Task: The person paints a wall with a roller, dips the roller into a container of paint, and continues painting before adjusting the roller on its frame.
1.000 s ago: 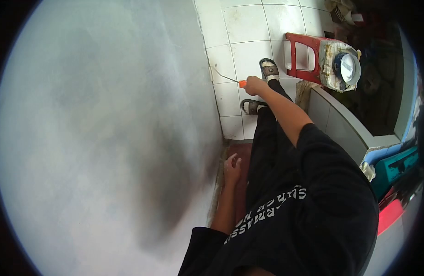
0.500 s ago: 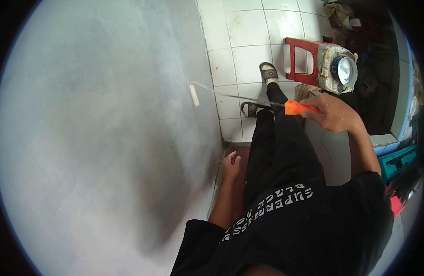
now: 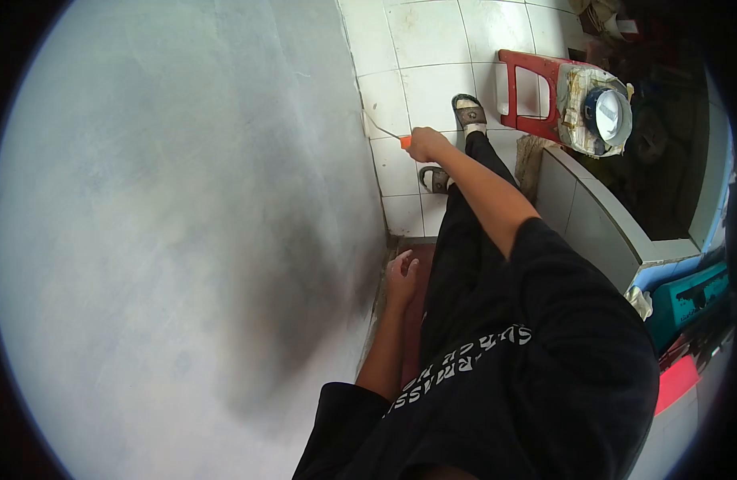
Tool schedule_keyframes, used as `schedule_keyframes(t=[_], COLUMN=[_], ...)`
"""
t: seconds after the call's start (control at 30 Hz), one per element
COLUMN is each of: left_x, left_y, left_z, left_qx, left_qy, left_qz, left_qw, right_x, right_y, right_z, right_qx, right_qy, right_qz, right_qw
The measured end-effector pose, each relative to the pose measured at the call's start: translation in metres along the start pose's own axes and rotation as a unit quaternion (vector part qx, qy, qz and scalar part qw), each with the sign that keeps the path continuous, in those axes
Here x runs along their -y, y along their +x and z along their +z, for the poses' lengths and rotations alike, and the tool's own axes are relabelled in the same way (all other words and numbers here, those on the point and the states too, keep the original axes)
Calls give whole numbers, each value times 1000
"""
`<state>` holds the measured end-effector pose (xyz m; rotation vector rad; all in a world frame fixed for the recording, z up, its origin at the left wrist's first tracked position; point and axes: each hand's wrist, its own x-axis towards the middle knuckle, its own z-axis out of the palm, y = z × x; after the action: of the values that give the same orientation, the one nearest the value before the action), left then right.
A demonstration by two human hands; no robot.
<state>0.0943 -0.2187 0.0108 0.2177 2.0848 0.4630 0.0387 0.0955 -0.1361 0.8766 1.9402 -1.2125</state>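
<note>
roller (image 3: 405, 142) first: stub of orange handle pokes out of right hand (image 3: 427, 146), which is closed around the grip. thin bent rod (image 3: 384, 130) runs from it toward 10 o'clock, far end right at the line where grey-white wall (image 3: 160, 200) meets tile floor (image 3: 432, 32); roller sleeve can't be made out, contact with wall can't be told.

from right hand: wall fills 9 o'clock, blotchy, dark soft shadow low on it. left hand (image 3: 401, 272) at 6 o'clock, fingers loosely curled, thumb apart, nothing seen in its grip, just beside wall foot and above a dark red floor patch (image 3: 420, 254).

sandals: one (image 3: 470, 114) at 2 o'clock, other (image 3: 434, 180) near 6 o'clock, both worn, below black trousers (image 3: 464, 256). black t-shirt (image 3: 576, 336) with white lettering at 5.

further out at 2 o'clock: red stool (image 3: 553, 96), its seat under stained crumpled covering (image 3: 573, 104), round tub (image 3: 609, 114) with whitish inside on that. low tiled partition (image 3: 596, 216) at 4, teal object (image 3: 692, 298) beyond it, pinkish-red piece (image 3: 677, 384) at teal's 6 o'clock.
</note>
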Motion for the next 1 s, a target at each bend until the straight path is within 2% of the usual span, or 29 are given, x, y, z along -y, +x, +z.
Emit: schedule_keyframes(t=[0.07,0.13,0.17,0.23,0.37,0.4,0.47,0.57,0.73,0.77,0.83,0.87,0.93,1.0], left_x=[4,6,6,7,11,13,2,-8,-14,-11,-4,-2,4,9], left_y=[-2,-3,-3,-3,-1,-1,-3,-2,-5,-6,-9,-10,-10,-8], left_z=[0,2,2,3,14,17,18,21,14,13,11,9,5,4], left_qx=[-11,-20,-17,-15,-6,-3,4,4,-7,-6,-5,-13,-19,-26], left_qy=[-6,-16,-14,-13,4,12,5,-12,0,-3,-7,-11,-16,-19], left_qz=[-1,-4,0,0,23,30,16,5,11,0,-10,-7,1,0], left_qw=[1000,1000,1000,1000,1000,999,1000,1000,1000,1000,1000,1000,1000,999], right_x=[0,-10,-30,-22,-13,-4,-19,-28,-9,-5,4,-1,-2,-14], right_y=[-63,-145,-183,-286,-345,-336,-287,-164,-5,2,4,-7,-76,-162], right_z=[-35,-90,-106,-174,-200,-202,-168,-91,4,5,-3,-5,-55,-112], right_qx=[-34,45,35,38,38,73,31,41,-30,-26,57,-10,-16,43], right_qy=[-13,-8,-11,21,57,32,2,-23,21,25,17,-4,-10,-13], right_qz=[-45,-31,-89,-123,-125,-110,-149,-89,-14,-14,15,-30,-70,-81], right_qw=[998,998,995,992,990,991,988,995,999,999,998,999,997,996])
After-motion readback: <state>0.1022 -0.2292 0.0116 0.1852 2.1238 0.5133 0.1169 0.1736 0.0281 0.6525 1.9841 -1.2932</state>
